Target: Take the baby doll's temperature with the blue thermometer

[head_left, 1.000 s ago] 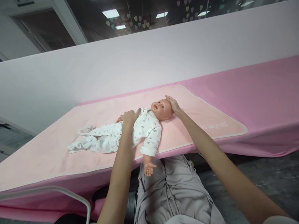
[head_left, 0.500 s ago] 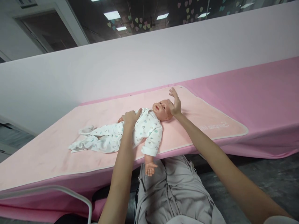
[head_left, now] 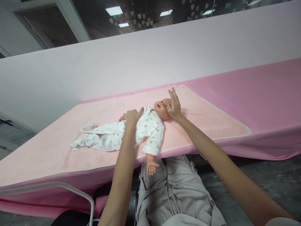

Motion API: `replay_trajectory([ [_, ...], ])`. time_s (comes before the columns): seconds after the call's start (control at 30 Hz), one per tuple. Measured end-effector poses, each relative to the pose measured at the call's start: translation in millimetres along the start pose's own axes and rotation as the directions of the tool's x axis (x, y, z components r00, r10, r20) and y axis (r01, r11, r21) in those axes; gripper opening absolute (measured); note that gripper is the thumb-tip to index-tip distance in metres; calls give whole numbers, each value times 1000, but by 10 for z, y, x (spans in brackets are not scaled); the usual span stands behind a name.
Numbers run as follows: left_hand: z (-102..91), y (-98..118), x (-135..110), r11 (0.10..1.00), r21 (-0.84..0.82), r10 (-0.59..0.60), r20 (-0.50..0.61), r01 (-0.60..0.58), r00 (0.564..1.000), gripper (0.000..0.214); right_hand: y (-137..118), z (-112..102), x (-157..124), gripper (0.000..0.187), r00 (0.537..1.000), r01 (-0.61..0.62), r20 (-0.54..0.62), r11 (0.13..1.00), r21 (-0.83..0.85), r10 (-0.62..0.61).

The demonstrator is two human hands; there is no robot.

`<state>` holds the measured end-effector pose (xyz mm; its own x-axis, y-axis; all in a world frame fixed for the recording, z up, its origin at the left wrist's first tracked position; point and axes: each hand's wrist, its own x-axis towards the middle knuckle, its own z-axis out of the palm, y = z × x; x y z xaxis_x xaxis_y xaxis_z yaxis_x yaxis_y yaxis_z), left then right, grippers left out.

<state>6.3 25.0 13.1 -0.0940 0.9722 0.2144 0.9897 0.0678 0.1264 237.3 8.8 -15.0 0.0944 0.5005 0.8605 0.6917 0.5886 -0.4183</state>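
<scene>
A baby doll [head_left: 150, 124] in a white printed sleepsuit lies on its back on a pale pink mat [head_left: 207, 119], its head to the right and its legs to the left. One doll arm hangs over the near table edge. My left hand [head_left: 132, 115] rests on the doll's chest, fingers curled on the sleepsuit. My right hand [head_left: 174, 103] is beside the doll's head [head_left: 161, 108], palm against it and fingers stretched upward and apart.
The mat lies on a long table under a darker pink cloth [head_left: 265, 91]. A pale wall panel [head_left: 150, 59] runs along the far side. My grey trousers [head_left: 174, 191] sit below the table edge, and a white curved rail [head_left: 58, 190] is at lower left.
My right hand has come off the top of the doll's head and now stands upright beside it with fingers spread. The doll's head has turned slightly left. My left hand stays on the chest.
</scene>
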Motion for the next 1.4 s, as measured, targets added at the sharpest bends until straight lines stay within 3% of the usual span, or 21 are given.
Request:
replay_trajectory([
  [0.1,16,-7,8,1000,1,9,-8,-9,1000,76,10,3,6,57,1000,20,-18,1000,-20,-20],
  [0.3,17,-8,12,1000,-3,11,-12,-11,1000,77,43,31,37,34,991,-21,135,1000,8,19],
  [0.7,-6,3,-10,1000,5,2,0,-2,1000,76,7,25,30,34,992,-53,116,996,74,44],
  [0.8,-13,4,-12,1000,6,6,1,-6,1000,76,70,69,35,37,979,-201,66,958,204,191],
  [0.9,-14,2,-11,1000,1,6,13,-6,1000,76,182,124,44,39,911,-392,17,852,348,412],
  [0.97,-11,-1,-9,1000,-4,5,14,-5,1000,76,247,146,41,40,881,-444,26,808,386,472],
  [1.07,-4,-6,-6,1000,-8,11,2,-11,1000,76,273,136,19,42,899,-412,25,827,382,436],
  [1.23,9,-12,-4,1000,5,16,-6,-16,1000,77,203,66,-15,41,973,-230,65,936,265,220],
  [1.4,17,-14,-3,1000,4,20,-15,-20,1000,76,203,61,-7,38,981,-194,72,958,209,183],
])
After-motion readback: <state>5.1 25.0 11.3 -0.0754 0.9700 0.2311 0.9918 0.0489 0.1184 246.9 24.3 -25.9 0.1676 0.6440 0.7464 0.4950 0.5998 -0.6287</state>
